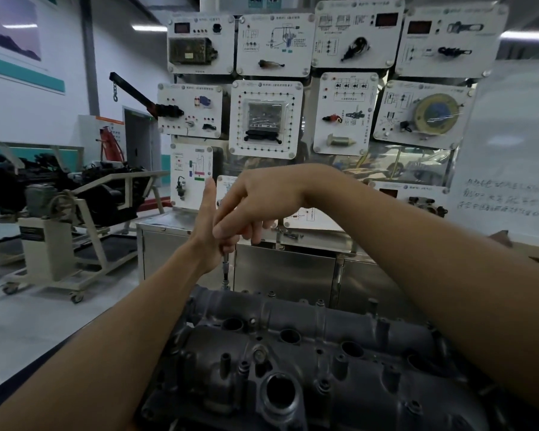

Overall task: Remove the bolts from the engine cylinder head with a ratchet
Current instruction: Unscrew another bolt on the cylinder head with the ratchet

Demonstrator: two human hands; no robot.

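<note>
Two bare hands meet over the far left edge of the cylinder head near me. My right hand curls its fingers round the top of the upright ratchet, whose tip meets that edge. My left hand is alongside, thumb straight up; its fingers are hidden, so I cannot tell its grip.

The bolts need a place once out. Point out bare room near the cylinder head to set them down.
Bare: the steel cabinet top between its left corner and the left hand. Crowded: right of the right hand, where small loose parts lie; the cylinder head, all ports and studs; its far left corner, where both hands meet the socket extension.
</note>
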